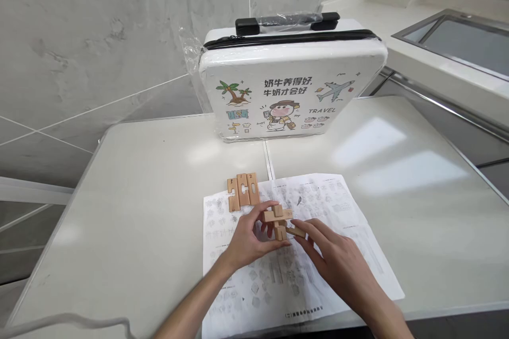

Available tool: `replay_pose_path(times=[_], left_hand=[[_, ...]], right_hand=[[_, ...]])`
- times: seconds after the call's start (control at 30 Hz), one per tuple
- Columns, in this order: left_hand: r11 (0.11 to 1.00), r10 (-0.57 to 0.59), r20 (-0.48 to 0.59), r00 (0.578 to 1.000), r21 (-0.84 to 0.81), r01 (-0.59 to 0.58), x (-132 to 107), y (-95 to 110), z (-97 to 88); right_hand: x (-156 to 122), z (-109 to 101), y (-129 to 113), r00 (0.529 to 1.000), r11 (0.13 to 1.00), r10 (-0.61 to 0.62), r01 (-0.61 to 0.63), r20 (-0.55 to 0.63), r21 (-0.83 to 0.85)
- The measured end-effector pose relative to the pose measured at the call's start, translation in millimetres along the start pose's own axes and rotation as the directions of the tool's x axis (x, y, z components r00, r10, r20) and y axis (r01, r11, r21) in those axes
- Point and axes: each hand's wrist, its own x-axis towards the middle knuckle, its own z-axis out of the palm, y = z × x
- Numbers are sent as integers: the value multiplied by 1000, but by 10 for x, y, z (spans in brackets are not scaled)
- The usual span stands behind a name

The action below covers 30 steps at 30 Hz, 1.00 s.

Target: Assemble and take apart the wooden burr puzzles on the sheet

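Observation:
My left hand (251, 235) grips a small cluster of interlocked wooden puzzle pieces (277, 215) between thumb and fingers, above the printed sheet. Pinched in my right hand (336, 251) is a single notched wooden puzzle piece (296, 231), its left end against the lower right of the cluster; whether it sits inside a slot I cannot tell. Beyond my left hand, three notched wooden pieces (243, 190) lie side by side, with handwritten numbers at their far ends. The printed instruction sheet (318, 286), covered in small diagrams, lies under both hands.
A white suitcase (246, 66) with cartoon prints, partly wrapped in clear plastic, stands at the back of the white folding table (131, 196). A grey wall is behind it. To the right is a counter (382, 16) with a metal-framed recess. A grey cable (71, 319) crosses the lower left.

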Motion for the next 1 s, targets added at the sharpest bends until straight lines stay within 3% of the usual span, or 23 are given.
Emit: replay_pose_path(times=[0.17,0.33,0.5,0.7,0.83,1.0], left_hand=[[998,41,28,999,54,-42,-3,31,21],[990,115,51,992,73,-119,-8,8,19],[956,247,94,965,141,-258,-2,-49,23],[905,354,101,930,213,-367,24,-88,39],[929,313,133,941,166,-332,27,-75,35],[965,238,116,964,86,-248,17,-47,1]], right_hand=[[11,-72,-36,997,997,-34,29,-70,-70],[5,-77,-61,997,998,-32,29,-64,-50],[-25,-72,-81,997,1000,-2,1,-71,-20],[-25,-76,-130,998,997,-54,55,-28,58],[-35,-76,-133,999,992,-48,51,-25,115],[-70,-90,-96,995,958,92,-81,-26,276]])
